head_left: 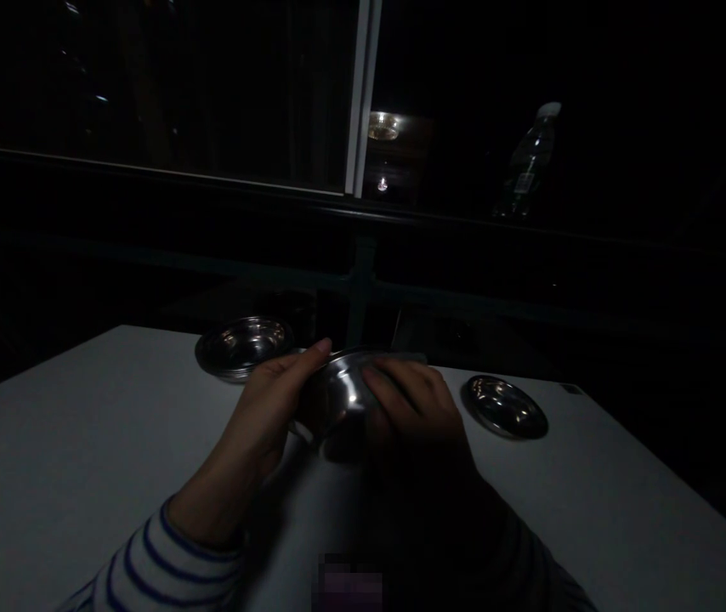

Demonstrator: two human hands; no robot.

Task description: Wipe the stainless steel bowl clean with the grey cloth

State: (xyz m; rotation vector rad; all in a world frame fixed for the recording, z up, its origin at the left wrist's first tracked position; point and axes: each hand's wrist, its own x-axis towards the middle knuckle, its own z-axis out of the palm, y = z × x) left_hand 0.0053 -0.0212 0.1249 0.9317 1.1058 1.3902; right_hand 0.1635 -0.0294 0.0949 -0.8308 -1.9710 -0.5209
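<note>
Big white table (70,442) w/ 2 shiny steel dishes on it: L dish (245,347) far off, R dish (504,406) just past the R hand. 3rd dish (337,395) is tilted btwn the hands, over the table. L hand (267,399) curls round its edge, R hand (417,404) presses on it, so both pinch it. Striped sleeve (165,569) on L arm. Plastic bottle (529,161) far back in the dark.

Readable text: none in the frame
Bottle label, upper right of the frame: pale band on the plastic water bottle (527,166), too dark and small to read
Tag, right corner of the white table (101,433): small dark tag (570,388), nothing legible
</note>
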